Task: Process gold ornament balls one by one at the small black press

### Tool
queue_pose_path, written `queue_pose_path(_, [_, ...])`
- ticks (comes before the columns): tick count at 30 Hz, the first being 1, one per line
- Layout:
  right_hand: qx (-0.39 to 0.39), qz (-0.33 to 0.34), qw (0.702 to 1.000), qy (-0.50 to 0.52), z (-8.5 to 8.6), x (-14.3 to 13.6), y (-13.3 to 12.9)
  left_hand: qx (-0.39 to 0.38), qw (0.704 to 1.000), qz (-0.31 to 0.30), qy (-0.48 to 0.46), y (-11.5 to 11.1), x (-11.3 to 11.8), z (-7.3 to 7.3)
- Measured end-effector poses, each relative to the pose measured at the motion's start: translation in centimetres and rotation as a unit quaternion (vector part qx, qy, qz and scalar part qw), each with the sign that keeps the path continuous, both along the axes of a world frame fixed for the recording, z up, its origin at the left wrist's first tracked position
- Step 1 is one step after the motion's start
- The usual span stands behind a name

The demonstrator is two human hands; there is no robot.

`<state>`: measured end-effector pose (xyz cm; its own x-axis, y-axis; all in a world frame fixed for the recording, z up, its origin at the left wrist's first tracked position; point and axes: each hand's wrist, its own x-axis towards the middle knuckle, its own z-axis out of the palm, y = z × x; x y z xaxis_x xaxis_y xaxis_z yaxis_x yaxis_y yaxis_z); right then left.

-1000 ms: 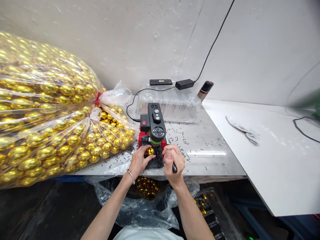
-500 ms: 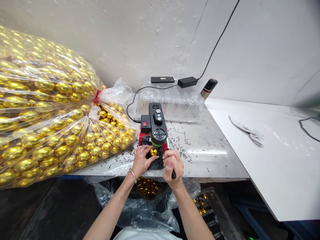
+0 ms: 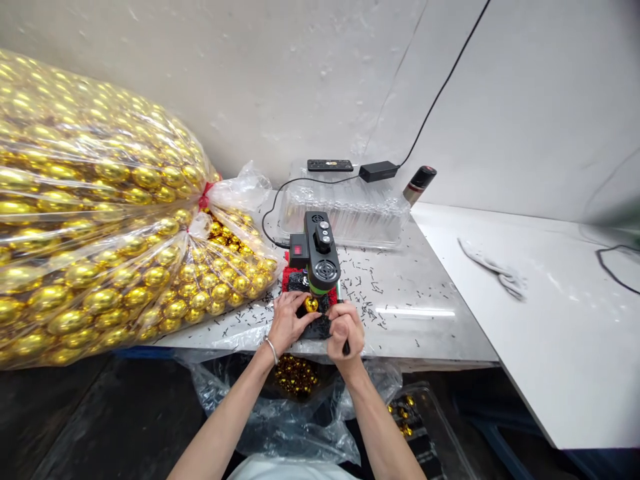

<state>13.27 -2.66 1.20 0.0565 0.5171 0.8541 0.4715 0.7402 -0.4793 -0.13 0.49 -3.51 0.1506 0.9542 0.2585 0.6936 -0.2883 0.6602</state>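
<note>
A small gold ball (image 3: 311, 305) sits directly under the head of a small black bench press (image 3: 323, 248). My left hand (image 3: 289, 321) grips this ball between thumb and fingers from the left side. On the right, my right hand (image 3: 345, 331) is closed round the lever handle (image 3: 346, 348) of the press, its black end showing below the fist. The press has a red switch (image 3: 298, 250) on its left side and stands on a red and black base (image 3: 291, 280). Whether the press head touches the ball, I cannot tell.
Large clear bags of gold balls (image 3: 107, 250) lie at left. Behind the press are a clear plastic tray (image 3: 345, 213), a power adapter (image 3: 379, 171) and a spray can (image 3: 419, 185). Black shavings litter the metal sheet (image 3: 425, 280). More gold balls (image 3: 296, 377) lie below the edge.
The whole view has shifted slightly, so the table things appear a little lower and further right. Both hands keep their grips, and the gap between press head and ball looks slightly smaller.
</note>
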Motion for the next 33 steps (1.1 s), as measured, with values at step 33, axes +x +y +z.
queue_pose_path(33, [-0.042, -0.006, 0.995, 0.092, 3.6, -1.0, -0.4, -0.148, 0.945, 0.009, 0.290, 14.2, -11.2, 7.0])
